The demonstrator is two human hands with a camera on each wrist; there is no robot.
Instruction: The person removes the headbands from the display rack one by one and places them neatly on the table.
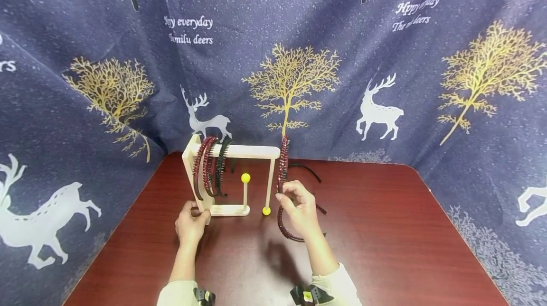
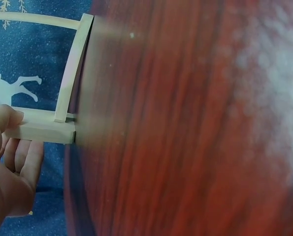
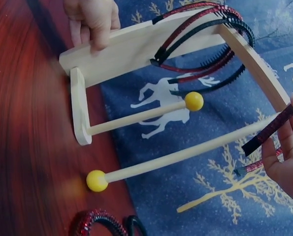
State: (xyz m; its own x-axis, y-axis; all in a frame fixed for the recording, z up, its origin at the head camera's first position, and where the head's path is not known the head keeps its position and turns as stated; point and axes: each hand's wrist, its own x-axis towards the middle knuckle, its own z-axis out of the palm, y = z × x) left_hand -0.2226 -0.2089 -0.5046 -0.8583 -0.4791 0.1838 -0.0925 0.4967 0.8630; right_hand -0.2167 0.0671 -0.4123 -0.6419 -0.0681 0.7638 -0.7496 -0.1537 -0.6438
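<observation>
A pale wooden stand point(image 1: 234, 210) rises from the table, its long top arm reaching right. My left hand point(image 1: 190, 223) grips the stand's upright board low down; the left wrist view shows thumb and fingers on either side of the wood point(image 2: 43, 130). Two dark red toothed headbands point(image 1: 208, 166) and a black one point(image 1: 220, 166) hang on the arm near the board. At the arm's free end, my right hand point(image 1: 301, 206) pinches another dark red headband point(image 1: 283, 161) near its lower end. From the right wrist, that headband's dark tip point(image 3: 254, 145) shows beside the fingers.
On the red-brown table point(image 1: 376, 230), another dark red headband point(image 1: 283, 230) lies below my right hand, with a black headband point(image 1: 308, 170) behind. A yellow-balled peg point(image 1: 245, 178) stands on the lower bar, and a rod with a yellow ball point(image 1: 266, 211) hangs from the arm. Patterned cloth surrounds the table.
</observation>
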